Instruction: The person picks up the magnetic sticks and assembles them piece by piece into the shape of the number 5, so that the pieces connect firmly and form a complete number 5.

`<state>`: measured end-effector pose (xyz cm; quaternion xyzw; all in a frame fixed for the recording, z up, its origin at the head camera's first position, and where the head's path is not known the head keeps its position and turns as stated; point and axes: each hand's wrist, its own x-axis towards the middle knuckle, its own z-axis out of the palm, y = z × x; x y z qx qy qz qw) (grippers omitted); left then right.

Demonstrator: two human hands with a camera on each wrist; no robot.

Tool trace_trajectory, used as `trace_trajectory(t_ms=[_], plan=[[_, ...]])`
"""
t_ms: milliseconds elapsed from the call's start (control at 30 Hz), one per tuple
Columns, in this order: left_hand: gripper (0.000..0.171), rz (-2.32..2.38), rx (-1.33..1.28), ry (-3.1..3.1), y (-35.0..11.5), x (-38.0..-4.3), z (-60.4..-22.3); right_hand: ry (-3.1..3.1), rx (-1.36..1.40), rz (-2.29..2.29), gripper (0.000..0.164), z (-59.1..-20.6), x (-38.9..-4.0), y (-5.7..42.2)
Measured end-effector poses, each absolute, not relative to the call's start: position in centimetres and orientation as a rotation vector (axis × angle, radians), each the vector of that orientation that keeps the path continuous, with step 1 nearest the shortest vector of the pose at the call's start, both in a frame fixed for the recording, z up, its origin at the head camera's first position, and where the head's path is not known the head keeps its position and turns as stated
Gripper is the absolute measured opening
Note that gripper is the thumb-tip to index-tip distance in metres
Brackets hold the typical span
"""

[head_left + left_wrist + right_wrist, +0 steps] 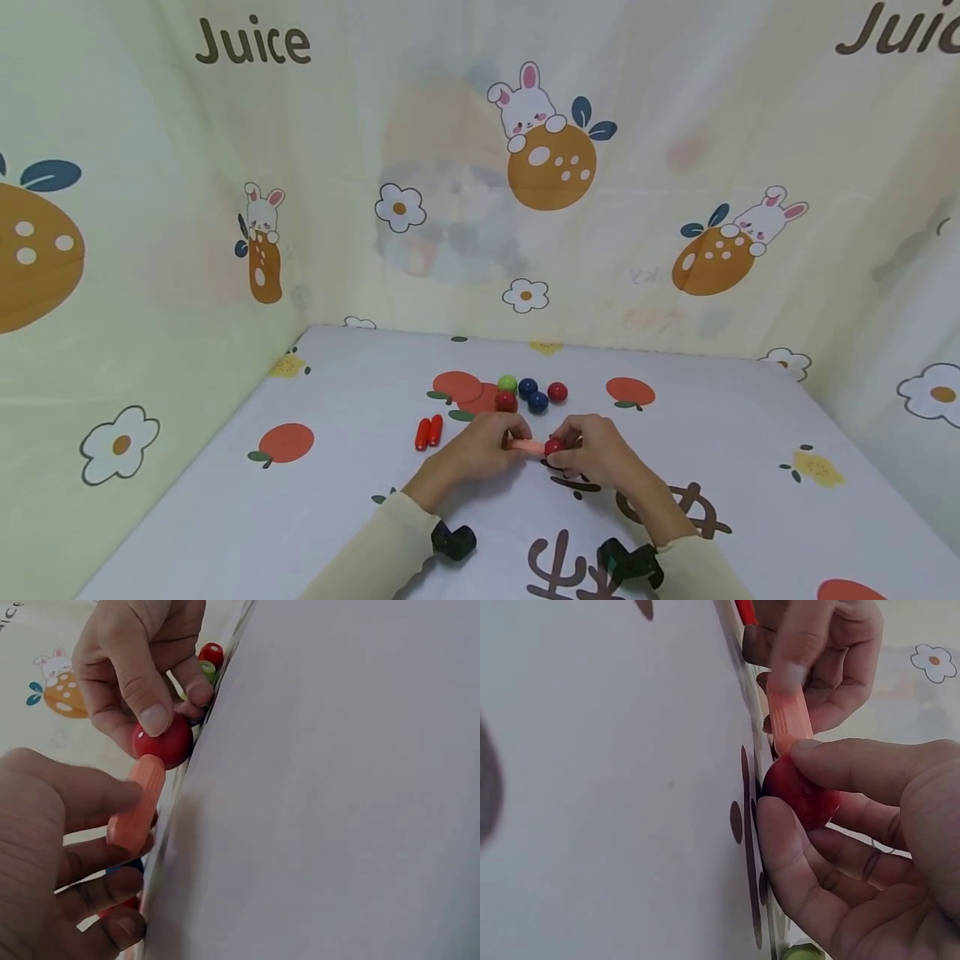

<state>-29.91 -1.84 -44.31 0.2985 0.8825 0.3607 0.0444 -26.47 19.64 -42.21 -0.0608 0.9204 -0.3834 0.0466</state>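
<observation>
Over the table, my left hand (483, 446) pinches a ribbed peach-coloured stick (137, 806) between thumb and fingers. My right hand (597, 450) grips a glossy dark red ball (799, 791) with thumb and fingertips. The stick's end meets the side of the ball in both wrist views; whether it sits inside a hole there cannot be told. Just beyond the hands lie another dark red ball (506, 402), a green ball (507, 383), two dark blue balls (537, 402) and a red ball (557, 392). Openings show in the green and red ones in the left wrist view.
Two short red sticks (423, 434) lie side by side to the left of my left hand. A white printed cloth (337, 517) covers the table, and patterned curtains (450, 250) close off the back and both sides. Each wrist wears a black camera mount (453, 542).
</observation>
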Motion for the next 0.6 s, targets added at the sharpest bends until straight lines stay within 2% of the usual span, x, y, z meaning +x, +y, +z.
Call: trace_trajectory(t_ms=[333,600], plan=[[0.027,1.157,0.785,2.707,-2.3,-30.7,-43.9,2.776,-0.154,-1.21,0.019,-42.4,-26.7,19.5],[0.023,1.129,0.7,2.859,-2.1,-31.8,-43.1,2.785,-0.146,-1.19,0.02,-42.2,-26.6,19.5]])
